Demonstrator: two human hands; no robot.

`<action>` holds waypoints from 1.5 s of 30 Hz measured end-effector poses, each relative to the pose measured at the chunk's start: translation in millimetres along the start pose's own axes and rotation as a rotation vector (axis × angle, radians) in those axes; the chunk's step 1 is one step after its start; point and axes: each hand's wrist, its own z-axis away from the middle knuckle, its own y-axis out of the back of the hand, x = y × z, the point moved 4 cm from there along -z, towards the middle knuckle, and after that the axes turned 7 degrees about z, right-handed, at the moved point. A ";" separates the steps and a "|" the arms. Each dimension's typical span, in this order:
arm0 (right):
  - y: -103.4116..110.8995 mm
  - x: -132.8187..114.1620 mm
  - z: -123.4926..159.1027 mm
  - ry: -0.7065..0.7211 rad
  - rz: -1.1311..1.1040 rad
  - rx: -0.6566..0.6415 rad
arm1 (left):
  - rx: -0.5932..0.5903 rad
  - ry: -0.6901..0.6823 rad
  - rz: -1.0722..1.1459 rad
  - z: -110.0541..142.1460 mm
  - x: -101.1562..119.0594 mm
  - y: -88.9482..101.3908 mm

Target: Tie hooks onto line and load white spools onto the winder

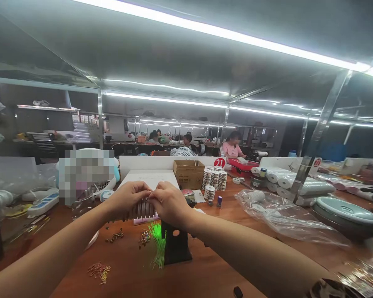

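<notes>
Two-handed pinch, mid-view

My left hand (130, 198) and right hand (171, 205): fingertips together, can't tell on what. Greyish ridged row (142, 210) just below, 6 o'clock. Bright green strands (157, 244), 6; one black stand (177, 250), 5. Three small-part piles (145, 237), 6–7. Red sign (219, 163), 2: "21".

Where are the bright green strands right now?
In the head view, the green strands are below the right hand, along the left side of the black stand and right of the colored beads.
</notes>
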 end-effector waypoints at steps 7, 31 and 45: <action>-12.9 -6.7 -10.7 -0.022 0.085 -0.089 | 0.037 0.037 0.078 -4.4 -5.4 0.6; -20.8 15.8 -10.1 -0.608 -0.752 -0.240 | -0.017 0.166 0.252 3.5 -17.8 -6.7; -12.4 6.4 -1.8 -0.437 -0.587 -0.105 | -0.063 0.072 0.107 0.0 -11.4 2.5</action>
